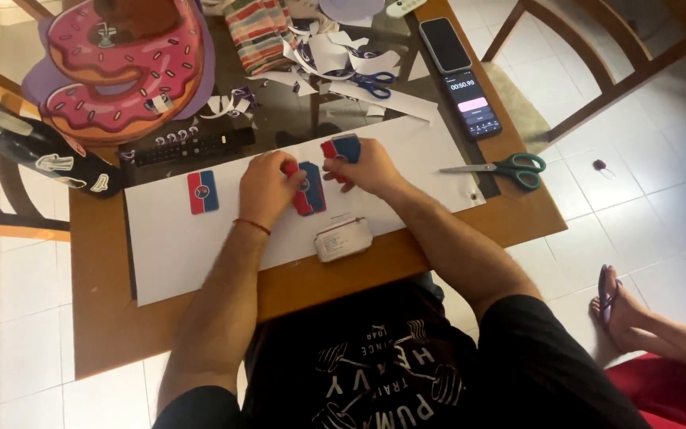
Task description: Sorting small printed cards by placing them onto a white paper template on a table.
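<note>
While both hands press down at the middle of the desk, the left hand (267,187) has its fingers curled on a red-and-blue cutout (310,189) lying on the white sheet (192,246). Just to the right, the right hand (363,168) pinches a second cutout (344,148). One finished-looking piece (203,191) sits apart on the left. Green scissors (510,168) rest at the right; paper scraps (335,56) litter the far side, so cutting looks largely done.

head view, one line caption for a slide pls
Left hand and right hand hold red-and-blue cutouts on a white sheet, green scissors alongside.
</note>
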